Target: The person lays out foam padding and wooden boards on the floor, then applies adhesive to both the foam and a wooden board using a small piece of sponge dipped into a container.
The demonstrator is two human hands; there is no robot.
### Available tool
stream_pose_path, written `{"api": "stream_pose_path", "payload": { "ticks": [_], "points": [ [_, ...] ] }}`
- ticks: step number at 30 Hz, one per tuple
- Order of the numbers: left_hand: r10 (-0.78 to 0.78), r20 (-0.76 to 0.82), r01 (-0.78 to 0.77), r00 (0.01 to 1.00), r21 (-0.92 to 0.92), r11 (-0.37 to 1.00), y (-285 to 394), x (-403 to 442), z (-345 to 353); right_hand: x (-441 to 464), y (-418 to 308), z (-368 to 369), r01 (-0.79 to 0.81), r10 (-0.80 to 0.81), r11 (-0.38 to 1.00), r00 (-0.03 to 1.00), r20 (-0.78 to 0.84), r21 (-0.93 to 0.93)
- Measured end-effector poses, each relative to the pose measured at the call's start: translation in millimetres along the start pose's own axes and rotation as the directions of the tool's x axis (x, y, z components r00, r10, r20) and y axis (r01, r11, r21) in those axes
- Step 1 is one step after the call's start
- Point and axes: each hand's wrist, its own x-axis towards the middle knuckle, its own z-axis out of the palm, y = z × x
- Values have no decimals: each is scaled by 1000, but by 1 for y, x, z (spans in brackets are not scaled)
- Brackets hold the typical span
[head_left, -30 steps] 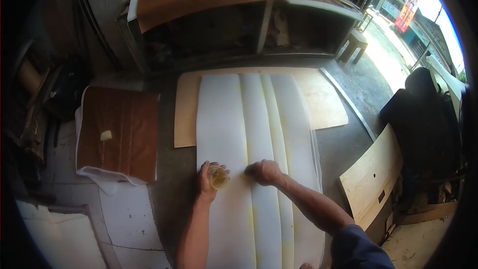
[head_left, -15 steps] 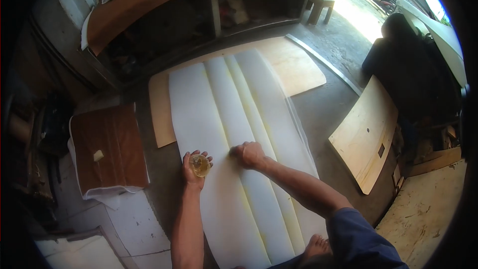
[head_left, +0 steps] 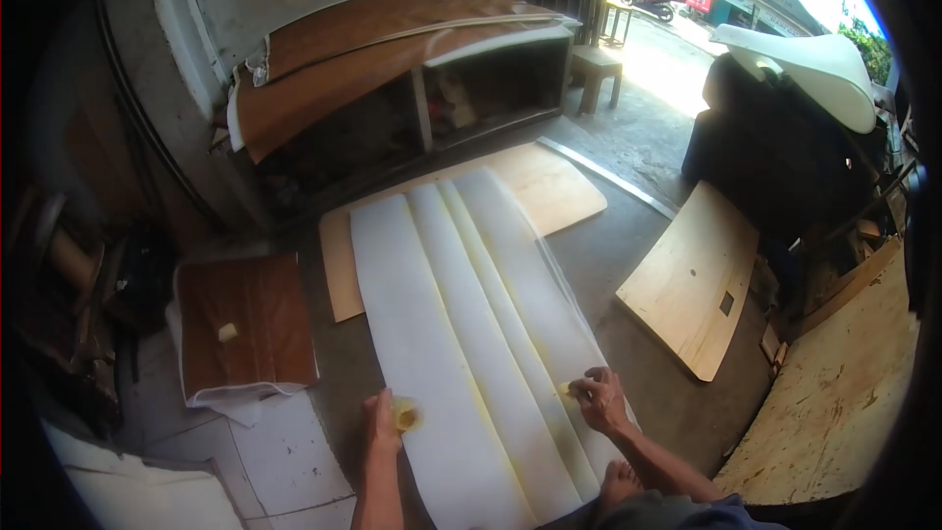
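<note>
A long white padded panel with lengthwise grooves and yellowish streaks lies on the floor, partly over a light wooden board. At its left edge my left hand is closed round a clear cup with yellow liquid in it. My right hand is over the panel's right side, its fingers pinched on a small yellowish piece, too small to name. A bare foot is beside the panel's lower right edge.
Brown folded material with a small pale piece on it lies at the left. A cut board leans at the right. At the back are a low cabinet under brown sheets, a stool and a metal strip.
My right hand has moved from the middle grooves to the panel's right side. My left hand has gone lower in view with the cup. The view has shifted, showing more of the street.
</note>
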Motion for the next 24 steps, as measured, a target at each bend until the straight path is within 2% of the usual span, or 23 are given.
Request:
{"api": "stream_pose_path", "payload": {
  "ticks": [1,2,3,4,5,7,8,10,11,12,13,14,15,16,17,19,20,21,23,24],
  "points": [
    [10,-1,-10,1000,0,1000,-17,-2,-9,2,14,-8,-38,32,996,996,-78,-77],
    [-68,21,68,997,-4,998,-39,9,-14,3,28,-16,-86,63,985,986,-155,-148],
    [-139,52,140,989,-19,990,-54,18,-11,4,38,-27,-357,340,894,934,107,270],
    [-168,89,174,982,-57,983,-54,21,-6,5,42,-36,-624,439,567,781,444,537],
    [-193,123,205,973,-98,974,-50,22,-1,1,39,-41,-613,434,575,790,433,542],
    [-197,164,222,967,-156,962,-23,30,3,1,22,-46,-630,368,460,776,511,626],
    [-177,170,206,969,-172,963,-4,37,0,0,5,-53,-588,323,496,808,493,639],
    [-33,174,62,984,-162,985,41,66,-29,1,-37,-59,-641,279,446,762,584,624],
    [60,81,-51,995,-108,993,76,66,-42,1,-41,-43,-631,196,416,765,613,655],
    [22,98,-15,995,-63,998,114,64,-56,0,-41,-30,-623,123,385,766,631,681],
    [-11,85,14,996,-26,1000,141,87,-92,-2,-53,-41,-576,59,415,789,611,704],
    [36,125,-34,991,-14,999,174,91,-128,-2,-49,-43,-463,47,522,854,518,717],
    [25,-24,-26,999,-22,999,206,95,-165,5,-41,-43,-338,19,620,909,417,708],
    [148,37,-148,988,-11,989,228,106,-224,14,-24,-46,-275,90,725,947,309,631],
    [224,16,-225,974,29,974,245,99,-273,24,0,-50,-227,143,817,970,194,530],
    [373,-27,-367,928,120,922,279,78,-363,44,62,-54,-299,353,865,933,-65,402],
    [407,-53,-398,912,133,908,290,52,-383,56,101,-59,-351,430,842,895,-117,410],
    [420,-76,-412,904,104,905,290,30,-396,63,136,-58,-404,485,865,827,-285,298],
    [429,-86,-429,899,13,903,282,-17,-405,74,182,-76,-547,594,804,745,-303,233],
    [430,-68,-433,900,-46,900,273,-38,-404,79,199,-82,-547,605,793,759,-242,267]
  ]
}}
